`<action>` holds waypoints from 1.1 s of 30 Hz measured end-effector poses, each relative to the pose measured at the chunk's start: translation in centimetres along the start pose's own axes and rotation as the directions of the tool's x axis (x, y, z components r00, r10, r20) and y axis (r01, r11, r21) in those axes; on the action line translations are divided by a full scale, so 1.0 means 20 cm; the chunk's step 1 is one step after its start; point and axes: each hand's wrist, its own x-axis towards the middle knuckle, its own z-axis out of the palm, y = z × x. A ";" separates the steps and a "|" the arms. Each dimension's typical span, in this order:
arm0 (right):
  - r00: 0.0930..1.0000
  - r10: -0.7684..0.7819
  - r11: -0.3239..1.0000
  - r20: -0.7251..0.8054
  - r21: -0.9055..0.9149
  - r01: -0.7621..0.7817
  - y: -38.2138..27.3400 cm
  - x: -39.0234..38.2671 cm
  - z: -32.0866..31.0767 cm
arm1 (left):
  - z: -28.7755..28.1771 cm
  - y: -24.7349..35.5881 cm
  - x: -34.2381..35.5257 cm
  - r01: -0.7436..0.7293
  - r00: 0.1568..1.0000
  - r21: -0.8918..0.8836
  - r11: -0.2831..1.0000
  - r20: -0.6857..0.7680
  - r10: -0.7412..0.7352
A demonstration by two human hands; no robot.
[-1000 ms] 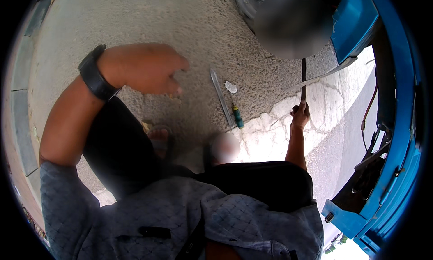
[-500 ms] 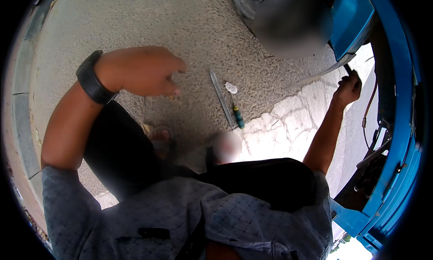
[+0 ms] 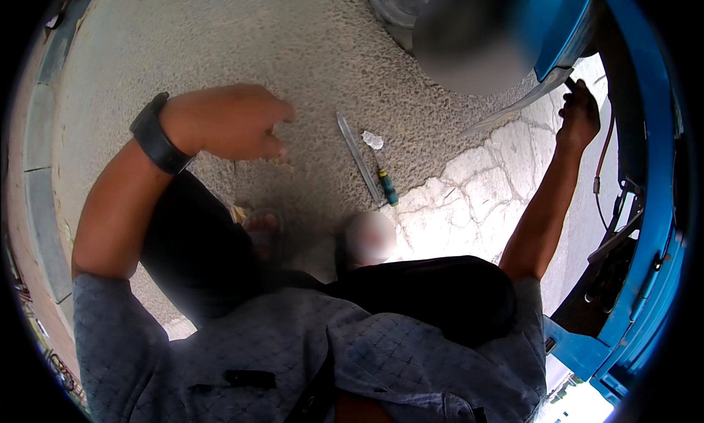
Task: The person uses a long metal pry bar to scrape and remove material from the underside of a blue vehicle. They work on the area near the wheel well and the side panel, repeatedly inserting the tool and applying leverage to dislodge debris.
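Observation:
My left hand (image 3: 227, 122), with a black band on its wrist, hangs over the rough ground, thumb and forefinger apart and nothing visible between them. Out to the right, my right hand (image 3: 581, 121) is closed around a short dark thing (image 3: 570, 82) at the lower edge of a blue vehicle panel (image 3: 563, 34); my fingers hide most of it, so its kind is unclear. Between my hands, a long flat metal bar (image 3: 359, 157) lies beside a screwdriver (image 3: 388, 188) with a green and yellow handle. A small crumpled whitish piece (image 3: 372, 140) rests near the screwdriver's tip.
A blue vehicle frame (image 3: 653, 203) curves along the right side, with a thin cable (image 3: 598, 173) hanging inside it. A wheel (image 3: 389, 12) stands at the top, beside a blurred patch. Kerb stones (image 3: 40, 195) edge the left. My feet and bent knees are below.
My right hand has shifted slightly right and up, still gripping the dark thing by the panel. My left hand hovers nearly where it was. The view has shifted slightly.

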 end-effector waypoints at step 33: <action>0.919 0.367 0.930 0.146 -0.070 -0.361 1.00 -0.83 -0.19 | 0.00 0.04 0.05 0.007 1.000 0.016 1.000 -0.002 -0.007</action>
